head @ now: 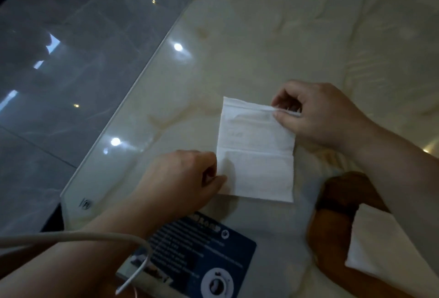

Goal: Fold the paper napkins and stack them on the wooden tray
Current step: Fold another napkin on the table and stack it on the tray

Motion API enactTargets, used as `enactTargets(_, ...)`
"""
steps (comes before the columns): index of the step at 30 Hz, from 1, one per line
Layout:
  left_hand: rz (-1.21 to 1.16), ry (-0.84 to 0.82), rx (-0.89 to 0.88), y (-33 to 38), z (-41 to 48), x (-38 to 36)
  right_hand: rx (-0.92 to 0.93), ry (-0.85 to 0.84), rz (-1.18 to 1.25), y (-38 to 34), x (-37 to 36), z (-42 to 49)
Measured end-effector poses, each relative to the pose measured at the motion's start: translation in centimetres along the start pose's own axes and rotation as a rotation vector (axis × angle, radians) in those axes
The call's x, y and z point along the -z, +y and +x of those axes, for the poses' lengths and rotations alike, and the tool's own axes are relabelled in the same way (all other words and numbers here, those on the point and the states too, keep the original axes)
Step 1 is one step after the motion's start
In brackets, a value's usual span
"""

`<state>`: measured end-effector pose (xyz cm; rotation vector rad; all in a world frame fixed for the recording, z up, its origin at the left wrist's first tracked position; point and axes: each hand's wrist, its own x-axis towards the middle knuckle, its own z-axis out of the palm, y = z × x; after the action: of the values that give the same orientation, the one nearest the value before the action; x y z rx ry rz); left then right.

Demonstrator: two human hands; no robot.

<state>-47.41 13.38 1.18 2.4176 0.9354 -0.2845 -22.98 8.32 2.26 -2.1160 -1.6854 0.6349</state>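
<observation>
A white paper napkin [255,152] lies flat on the glossy cream table, creased across its middle. My left hand [183,178] pinches its lower left edge. My right hand [316,114] grips its upper right corner, where the top edge is turned over in a narrow fold. At the lower right stands the dark wooden tray [332,207], partly hidden by my right forearm. A folded white napkin [377,247] rests on the tray.
A dark blue printed box [204,257] lies near the front edge under my left forearm. A pale cable [99,237] loops over that arm. The table's left edge [123,98] runs diagonally, with grey floor tiles beyond it.
</observation>
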Motion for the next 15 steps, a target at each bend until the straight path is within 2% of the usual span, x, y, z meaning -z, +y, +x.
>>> enactTargets(2,-0.010,0.047,0.001,-0.1,0.9,0.6,0.029,-0.007,0.006,0.0,0.1,0.3)
enactTargets(5,-0.061,0.273,-0.028,-0.2,4.0,1.5,0.032,0.003,0.047,0.6,0.3,-0.2)
enactTargets(6,-0.065,0.301,-0.063,-0.2,5.2,1.9,0.031,0.005,0.073,0.7,0.2,-0.4)
enactTargets(10,-0.007,0.220,-0.160,0.2,9.0,2.1,0.056,0.048,0.146,1.1,-0.2,-1.5)
enactTargets(15,0.052,0.298,-0.339,0.7,7.4,2.1,0.132,0.118,0.112,1.1,0.2,-3.4)
